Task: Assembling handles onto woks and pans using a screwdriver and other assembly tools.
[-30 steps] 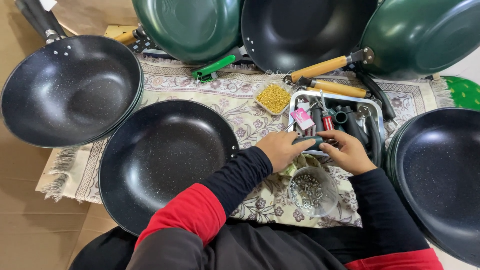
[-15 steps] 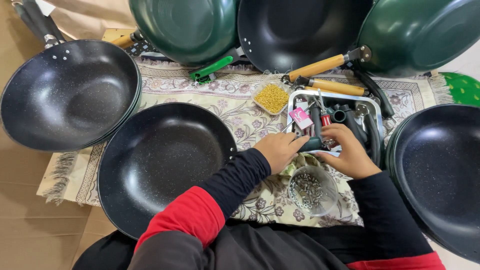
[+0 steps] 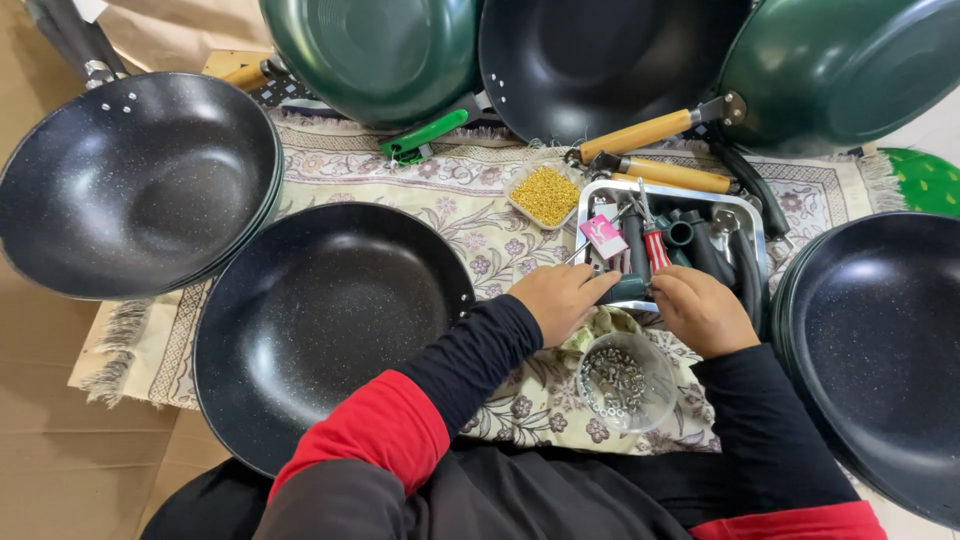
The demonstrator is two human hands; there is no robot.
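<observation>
My left hand point(image 3: 560, 298) and my right hand point(image 3: 700, 310) meet at the near edge of a metal tray point(image 3: 752, 212), both closed on a dark green pan handle point(image 3: 627, 289) held between them. The tray holds several dark handles, a red-handled tool point(image 3: 654, 245) and a small pink packet point(image 3: 604, 236). Just below my hands stands a clear plastic cup point(image 3: 625, 382) with small metal screws in it. A black speckled pan point(image 3: 325, 325) lies on the patterned cloth point(image 3: 470, 205) by my left forearm.
A stack of black pans point(image 3: 130, 180) sits at the left and another point(image 3: 880, 350) at the right. Green and black pans point(image 3: 380, 50) with wooden handles point(image 3: 640, 135) line the back. A small tray of yellow bits point(image 3: 545, 193) lies beside the metal tray. Cardboard covers the floor.
The view has shifted slightly. My hands stay together at the tray's near edge, working the green handle between them with small finger movements.
</observation>
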